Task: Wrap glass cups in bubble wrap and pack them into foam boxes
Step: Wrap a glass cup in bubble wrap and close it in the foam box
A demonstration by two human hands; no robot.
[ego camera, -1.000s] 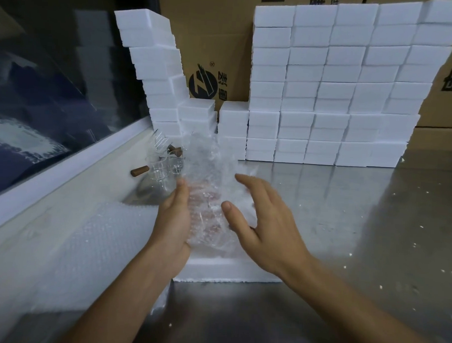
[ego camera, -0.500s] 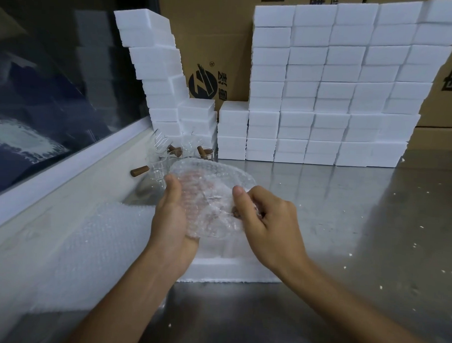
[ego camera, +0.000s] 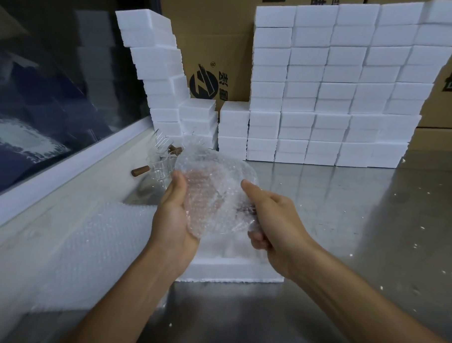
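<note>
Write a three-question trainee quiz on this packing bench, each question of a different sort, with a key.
1. True or false: both hands hold the bubble-wrapped bundle in the air above the open foam box.
2. Multiple choice: where do the unwrapped glass cups stand? A) inside the open foam box B) on the bench by the window, behind the left hand C) on top of the foam box stack
3. Fill in: the right hand has its grip on the bundle's ____ side.

Key: 1 true; 2 B; 3 right.
</note>
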